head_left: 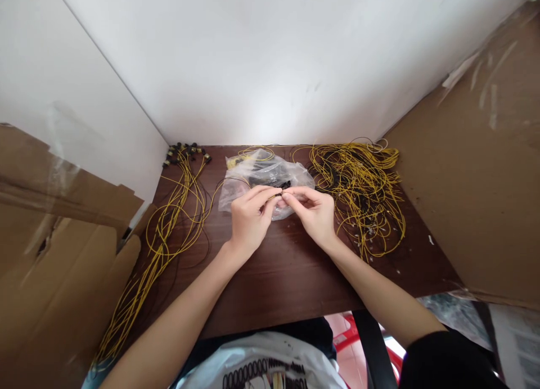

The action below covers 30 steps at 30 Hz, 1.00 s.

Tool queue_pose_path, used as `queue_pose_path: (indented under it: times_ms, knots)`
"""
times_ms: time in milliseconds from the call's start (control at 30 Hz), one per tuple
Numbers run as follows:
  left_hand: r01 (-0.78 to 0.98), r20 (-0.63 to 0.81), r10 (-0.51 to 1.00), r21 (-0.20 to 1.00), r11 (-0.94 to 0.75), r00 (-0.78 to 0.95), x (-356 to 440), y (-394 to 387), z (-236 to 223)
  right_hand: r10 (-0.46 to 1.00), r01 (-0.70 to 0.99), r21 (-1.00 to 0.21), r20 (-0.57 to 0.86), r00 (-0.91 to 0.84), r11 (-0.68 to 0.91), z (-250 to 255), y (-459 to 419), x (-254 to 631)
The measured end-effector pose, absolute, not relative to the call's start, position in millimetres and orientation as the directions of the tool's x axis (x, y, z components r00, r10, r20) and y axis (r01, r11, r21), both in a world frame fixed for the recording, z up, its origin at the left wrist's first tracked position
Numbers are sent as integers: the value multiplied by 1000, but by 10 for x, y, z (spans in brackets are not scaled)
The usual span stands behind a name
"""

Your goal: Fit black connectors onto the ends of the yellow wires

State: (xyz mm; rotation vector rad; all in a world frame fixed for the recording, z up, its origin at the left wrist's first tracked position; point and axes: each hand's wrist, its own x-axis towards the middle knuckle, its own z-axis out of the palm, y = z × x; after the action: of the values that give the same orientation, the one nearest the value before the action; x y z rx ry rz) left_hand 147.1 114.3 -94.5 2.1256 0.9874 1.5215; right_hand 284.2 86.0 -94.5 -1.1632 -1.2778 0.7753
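Over the near edge of the clear plastic bag (pixel 264 171), a small dark piece (pixel 278 194) is held between the fingertips of both hands, and a short bit of yellow is seen against it on the left-hand side. It is pinched between the thumb and fingers of the left hand (pixel 250 217), while its other end is gripped by the thumb and forefinger of the right hand (pixel 316 209); its exact shape is mostly hidden by the fingers. Inside the bag, black and yellow items are seen blurred through the film. To the left of the bag, a bundle of yellow wires (pixel 169 231) is laid out lengthwise on the dark brown table (pixel 287 282), with its black and yellow connectors (pixel 188 152) gathered at the far end. To the right of the bag, a loose tangle of yellow and black wires (pixel 363 192) is spread, and small white tips are shown among its near strands. Beyond the bag, the table is bounded by a white wall (pixel 270 63), and farther out on either side of the bag, cardboard is stood, the left cardboard (pixel 63 276) and the right cardboard (pixel 476 170)
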Motion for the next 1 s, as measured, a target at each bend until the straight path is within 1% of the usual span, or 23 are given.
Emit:
queue_pose_path:
  times_ms: [167, 333, 567, 767, 1000]
  knots:
    - [352, 656, 731, 649, -674, 189, 1457, 1163, -919, 928, 179, -943, 313, 201, 279, -949, 881, 2855]
    - [346, 673, 712, 631, -695, 202, 1467, 1154, -943, 920, 219, -934, 327, 214, 281, -971, 872, 2856]
    - [323, 706, 683, 613, -721, 186, 1480, 1148, -970, 928, 131, -947, 315, 200, 293, -957, 862, 2837]
    - [304, 716, 677, 615, -727, 169, 1483, 1146, -979, 946, 42, -970, 244, 211, 241, -934, 857, 2818]
    - [332, 726, 661, 586, -739, 190, 1474, 1149, -979, 954, 34, -977, 214, 209, 211, -932, 862, 2808]
